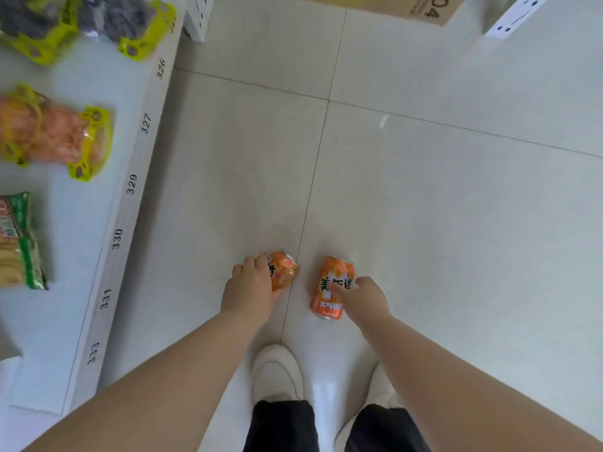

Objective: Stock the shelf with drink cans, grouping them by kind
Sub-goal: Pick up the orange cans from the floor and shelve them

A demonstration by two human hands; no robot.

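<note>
Two orange drink cans are low over the tiled floor in front of my feet. My left hand grips the left orange can, its fingers curled over the can's top side. My right hand holds the right orange can, thumb across the green lettering and fingers behind it. The two cans are a short gap apart. The white shelf with black number labels along its front edge runs up the left side.
On the shelf lie snack bags: yellow-edged packs, an orange snack pack and a green cracker pack. A cardboard box and a white upright stand at the far end. My white shoes are below.
</note>
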